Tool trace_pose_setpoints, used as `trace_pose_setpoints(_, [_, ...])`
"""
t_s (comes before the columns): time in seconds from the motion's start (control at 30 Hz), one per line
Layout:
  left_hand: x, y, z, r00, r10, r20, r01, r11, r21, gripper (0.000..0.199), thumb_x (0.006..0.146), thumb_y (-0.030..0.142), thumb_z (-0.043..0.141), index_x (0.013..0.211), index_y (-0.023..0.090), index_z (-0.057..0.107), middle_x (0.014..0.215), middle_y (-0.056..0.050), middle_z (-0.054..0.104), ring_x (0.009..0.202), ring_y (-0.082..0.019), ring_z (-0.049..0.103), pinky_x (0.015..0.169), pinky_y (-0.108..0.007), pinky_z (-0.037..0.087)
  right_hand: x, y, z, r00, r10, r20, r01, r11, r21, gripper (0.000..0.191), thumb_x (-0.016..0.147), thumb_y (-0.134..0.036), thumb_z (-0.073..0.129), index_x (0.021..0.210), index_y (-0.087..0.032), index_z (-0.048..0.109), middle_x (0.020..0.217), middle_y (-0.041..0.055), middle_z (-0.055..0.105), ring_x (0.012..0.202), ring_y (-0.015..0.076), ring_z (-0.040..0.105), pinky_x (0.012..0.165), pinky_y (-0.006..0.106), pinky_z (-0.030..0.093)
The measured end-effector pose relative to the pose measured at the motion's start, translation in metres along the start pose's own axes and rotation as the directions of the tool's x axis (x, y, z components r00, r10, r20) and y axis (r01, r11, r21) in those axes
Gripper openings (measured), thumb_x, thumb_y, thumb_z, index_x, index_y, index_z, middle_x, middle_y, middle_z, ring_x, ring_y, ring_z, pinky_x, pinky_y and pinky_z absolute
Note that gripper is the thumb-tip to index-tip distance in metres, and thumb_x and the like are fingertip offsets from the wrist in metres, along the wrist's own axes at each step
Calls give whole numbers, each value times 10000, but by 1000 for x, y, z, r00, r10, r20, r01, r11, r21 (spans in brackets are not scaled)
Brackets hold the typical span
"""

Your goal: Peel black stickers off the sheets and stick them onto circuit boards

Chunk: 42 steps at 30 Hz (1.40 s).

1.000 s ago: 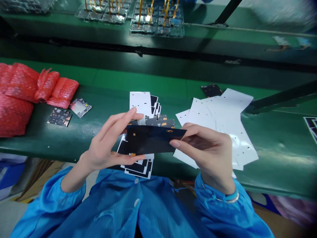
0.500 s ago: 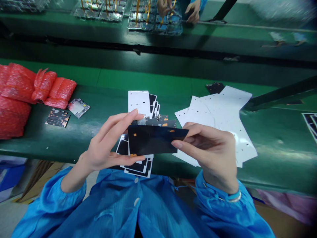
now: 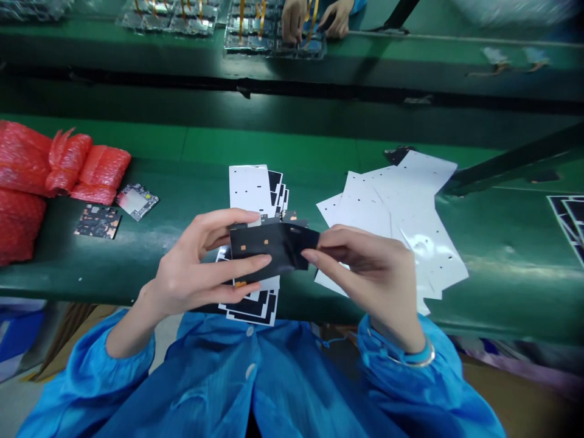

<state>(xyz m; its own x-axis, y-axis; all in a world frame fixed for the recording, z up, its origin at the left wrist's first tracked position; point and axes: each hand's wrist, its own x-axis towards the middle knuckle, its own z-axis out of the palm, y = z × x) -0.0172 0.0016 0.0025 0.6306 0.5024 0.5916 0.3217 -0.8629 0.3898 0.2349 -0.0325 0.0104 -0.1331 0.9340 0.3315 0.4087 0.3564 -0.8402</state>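
Observation:
My left hand (image 3: 201, 261) and my right hand (image 3: 365, 274) hold a flexible black sheet with small copper-orange patches (image 3: 269, 243) above the green bench (image 3: 137, 267). The left fingers grip its left end, and the right fingertips pinch its right end. The sheet bows between them. Below my left hand lies a loose stack of black-and-white sheets (image 3: 255, 188), partly hidden by my hand and the held sheet. To the right, under my right hand, lie overlapping white perforated liner sheets (image 3: 392, 207).
Two circuit boards (image 3: 137, 202) (image 3: 98, 222) and red bubble bags (image 3: 27, 164) lie at the left. A dark sheet (image 3: 396, 155) sits behind the liners. At the far bench, a co-worker's hands (image 3: 310, 21) work at a tray of boards with orange ribbons (image 3: 274, 39).
My hands have moved closer together, and the black sheet now bows instead of lying flat. The view has shifted slightly, and the co-worker's hands have come further into sight.

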Motion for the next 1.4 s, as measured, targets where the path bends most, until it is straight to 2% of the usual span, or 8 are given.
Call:
trace_pose_setpoints(0.13, [-1, -2, 0, 986, 34, 160, -31, 999, -22, 290, 922, 203, 687, 1211, 189, 677, 1403, -120, 525, 1309, -256, 588, 1042, -360, 608, -7, 15, -9, 984, -175, 43, 172, 841, -513, 317, 1035, -345, 526, 920, -180, 771, 697, 36, 753, 546, 129, 660, 484, 250, 438])
trace_pose_setpoints(0.27, [19, -35, 19, 977, 47, 208, -12, 986, -166, 269, 907, 230, 708, 1174, 258, 717, 1408, -102, 552, 1288, -256, 610, 1052, -426, 592, -21, 48, -18, 1000, 2, -30, -23, 696, -717, 511, 1037, -512, 447, 1025, -138, 794, 579, 47, 715, 392, 147, 581, 392, 274, 354])
trace_pose_setpoints(0.37, [57, -93, 55, 991, -108, 84, 121, 979, -163, 300, 856, 352, 773, 1148, 290, 737, 1445, -102, 537, 1387, -321, 531, 1168, -553, 461, -26, 69, 6, 991, 52, 127, 32, 813, -581, 522, 975, -527, 569, 1293, -129, 686, 1112, 169, 788, 906, 279, 780, 727, 376, 623])
trace_pose_setpoints(0.43, [78, -133, 79, 960, -266, 82, 276, 949, -153, 580, 777, 477, 825, 1304, 298, 662, 1534, -135, 462, 1480, -390, 409, 1197, -622, 377, -26, 78, 37, 942, 11, 336, 166, 855, -492, 804, 863, -547, 715, 1519, -149, 474, 1537, 213, 518, 1461, 379, 459, 1125, 573, 471])
trace_pose_setpoints(0.57, [72, -166, 90, 910, -394, 132, 402, 915, -42, 821, 775, 608, 772, 1476, 270, 508, 1705, -164, 141, 1573, -448, 146, 1204, -672, 299, -30, 91, 86, 831, 32, 556, 274, 845, -459, 1042, 818, -625, 714, 1628, -183, 231, 1689, 174, 237, 1587, 356, 145, 1256, 646, 194])
trace_pose_setpoints(0.8, [-47, -88, 64, 793, -469, 388, 393, 881, 264, 616, 1012, 509, 473, 1567, 261, 373, 1704, -158, 181, 1588, -382, 126, 1238, -695, 144, -64, 123, 33, 888, 159, 432, 153, 784, -602, 956, 917, -651, 547, 1647, -203, 122, 1685, 179, 216, 1574, 369, 169, 1227, 710, 185])
trace_pose_setpoints(1.03, [-96, -5, 102, 805, -543, 237, 420, 805, 419, 695, 1032, 391, 465, 1636, 211, 173, 1686, -229, 158, 1574, -435, 89, 1204, -714, 237, -76, 144, -40, 958, 199, 208, -1, 726, -688, 810, 965, -550, 552, 1638, -297, 180, 1691, 163, 237, 1565, 394, 188, 1203, 755, 192])
trace_pose_setpoints(1.4, [-100, 14, 118, 805, -577, 141, 472, 765, 438, 641, 1022, 383, 486, 1604, 201, 290, 1672, -245, 212, 1569, -448, 124, 1187, -728, 248, 68, 138, 72, 899, 34, 437, 157, 905, -395, 1024, 769, -422, 848, 1599, -160, 309, 1625, 195, 382, 1542, 342, 311, 1272, 616, 190])
